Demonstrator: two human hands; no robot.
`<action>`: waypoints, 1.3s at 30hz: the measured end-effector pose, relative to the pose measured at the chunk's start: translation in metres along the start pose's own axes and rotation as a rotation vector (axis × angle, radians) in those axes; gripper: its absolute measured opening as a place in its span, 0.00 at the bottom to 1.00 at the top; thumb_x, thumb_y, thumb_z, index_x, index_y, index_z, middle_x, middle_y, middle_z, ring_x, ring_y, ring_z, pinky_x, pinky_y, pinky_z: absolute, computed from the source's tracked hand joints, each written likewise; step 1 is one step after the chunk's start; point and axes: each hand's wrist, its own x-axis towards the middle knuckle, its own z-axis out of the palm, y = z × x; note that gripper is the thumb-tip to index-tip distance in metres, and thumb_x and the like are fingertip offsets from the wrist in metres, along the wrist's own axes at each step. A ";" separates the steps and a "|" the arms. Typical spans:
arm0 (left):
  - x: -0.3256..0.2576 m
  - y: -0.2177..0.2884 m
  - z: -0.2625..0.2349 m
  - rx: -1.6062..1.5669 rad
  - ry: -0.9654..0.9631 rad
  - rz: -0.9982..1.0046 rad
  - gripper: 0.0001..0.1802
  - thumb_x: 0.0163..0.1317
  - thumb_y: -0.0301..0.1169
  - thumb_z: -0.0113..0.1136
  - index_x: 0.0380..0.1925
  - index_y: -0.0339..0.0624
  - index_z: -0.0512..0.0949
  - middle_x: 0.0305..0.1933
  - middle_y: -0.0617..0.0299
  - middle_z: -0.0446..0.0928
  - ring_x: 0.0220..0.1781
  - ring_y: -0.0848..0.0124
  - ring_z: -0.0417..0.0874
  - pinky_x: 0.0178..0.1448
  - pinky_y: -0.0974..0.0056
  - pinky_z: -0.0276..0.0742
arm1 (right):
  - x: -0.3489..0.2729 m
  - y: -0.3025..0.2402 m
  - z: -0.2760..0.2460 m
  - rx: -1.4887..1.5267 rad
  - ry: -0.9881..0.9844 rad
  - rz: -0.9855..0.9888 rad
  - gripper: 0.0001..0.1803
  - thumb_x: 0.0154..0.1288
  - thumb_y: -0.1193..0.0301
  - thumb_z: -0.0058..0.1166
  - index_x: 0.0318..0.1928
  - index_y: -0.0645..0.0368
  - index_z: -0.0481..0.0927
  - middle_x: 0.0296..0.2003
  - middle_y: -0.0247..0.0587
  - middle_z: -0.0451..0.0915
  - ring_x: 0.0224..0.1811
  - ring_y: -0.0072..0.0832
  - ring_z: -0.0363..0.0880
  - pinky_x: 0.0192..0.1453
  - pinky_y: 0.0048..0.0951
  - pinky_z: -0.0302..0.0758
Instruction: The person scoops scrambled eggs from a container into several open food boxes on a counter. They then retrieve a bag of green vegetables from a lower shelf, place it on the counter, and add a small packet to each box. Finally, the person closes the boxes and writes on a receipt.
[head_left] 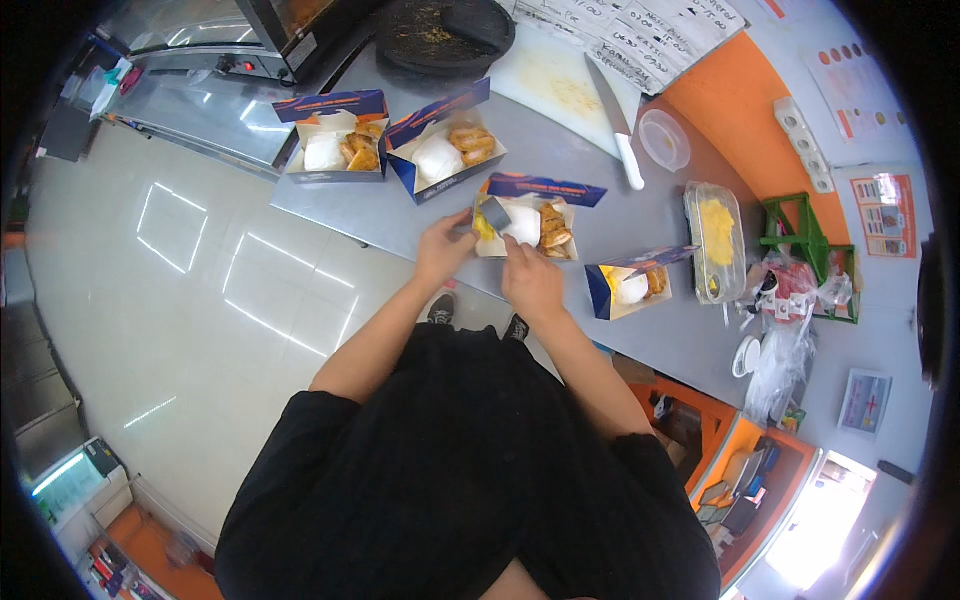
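An open blue and white meal box (pixel 528 222) with white rice, fried pieces and some yellow food lies on the grey steel counter (pixel 600 150) right in front of me. My left hand (pixel 443 247) holds the box's left side, with a small grey flat tool (pixel 494 212) by its fingers over the yellow food. My right hand (pixel 530 278) rests at the box's near edge, fingers curled; what it holds, if anything, is hidden.
Two more open filled boxes (pixel 335 140) (pixel 445 145) stand further left, another (pixel 630 285) to the right. A clear tub of yellow food (pixel 715 235), a white-handled knife (pixel 618 125) on a white cutting board (pixel 560 80), a round lid (pixel 665 140) and a green rack (pixel 805 240) surround them.
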 end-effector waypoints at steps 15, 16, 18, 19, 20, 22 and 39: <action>0.000 -0.005 -0.004 -0.016 -0.035 0.052 0.29 0.59 0.29 0.70 0.59 0.27 0.74 0.52 0.52 0.81 0.39 0.73 0.85 0.40 0.68 0.83 | -0.006 0.012 0.012 0.036 0.036 -0.022 0.21 0.59 0.76 0.55 0.54 0.58 0.79 0.32 0.44 0.79 0.29 0.41 0.81 0.32 0.41 0.78; 0.000 -0.005 -0.005 -0.020 -0.052 0.038 0.30 0.59 0.29 0.70 0.60 0.28 0.73 0.54 0.51 0.80 0.40 0.72 0.85 0.41 0.67 0.84 | -0.008 0.015 0.011 -0.043 -0.002 -0.045 0.21 0.59 0.76 0.55 0.55 0.58 0.79 0.32 0.45 0.79 0.30 0.41 0.81 0.33 0.42 0.78; -0.002 -0.002 -0.005 -0.058 -0.069 0.015 0.31 0.60 0.29 0.70 0.61 0.28 0.72 0.56 0.50 0.78 0.42 0.72 0.84 0.43 0.66 0.85 | -0.009 0.010 0.002 0.013 0.011 -0.079 0.22 0.59 0.76 0.55 0.56 0.59 0.79 0.32 0.46 0.79 0.30 0.42 0.81 0.33 0.42 0.79; -0.004 0.000 -0.007 -0.086 -0.067 0.006 0.31 0.61 0.29 0.69 0.61 0.28 0.71 0.57 0.49 0.77 0.43 0.71 0.84 0.43 0.66 0.86 | -0.009 0.008 -0.002 0.043 0.019 -0.094 0.22 0.59 0.76 0.55 0.56 0.59 0.78 0.32 0.46 0.79 0.31 0.42 0.81 0.34 0.42 0.79; -0.006 0.000 -0.005 -0.113 -0.065 -0.005 0.31 0.61 0.29 0.69 0.62 0.29 0.71 0.58 0.49 0.76 0.44 0.71 0.84 0.44 0.65 0.87 | -0.011 0.012 -0.004 0.063 0.013 -0.032 0.22 0.60 0.76 0.54 0.57 0.60 0.77 0.31 0.45 0.78 0.30 0.39 0.81 0.33 0.41 0.78; -0.007 0.002 -0.010 -0.123 -0.058 -0.009 0.30 0.62 0.29 0.68 0.62 0.29 0.71 0.59 0.48 0.76 0.46 0.71 0.83 0.45 0.65 0.87 | -0.011 0.016 -0.004 0.134 0.013 0.085 0.22 0.63 0.74 0.53 0.58 0.62 0.76 0.31 0.43 0.77 0.30 0.34 0.80 0.32 0.39 0.77; -0.087 0.111 0.218 -0.019 -0.697 0.169 0.14 0.67 0.32 0.63 0.49 0.38 0.82 0.47 0.62 0.79 0.43 0.74 0.80 0.41 0.72 0.77 | -0.087 0.126 -0.189 2.261 0.427 0.754 0.23 0.66 0.69 0.44 0.59 0.67 0.73 0.26 0.30 0.66 0.26 0.23 0.60 0.32 0.26 0.60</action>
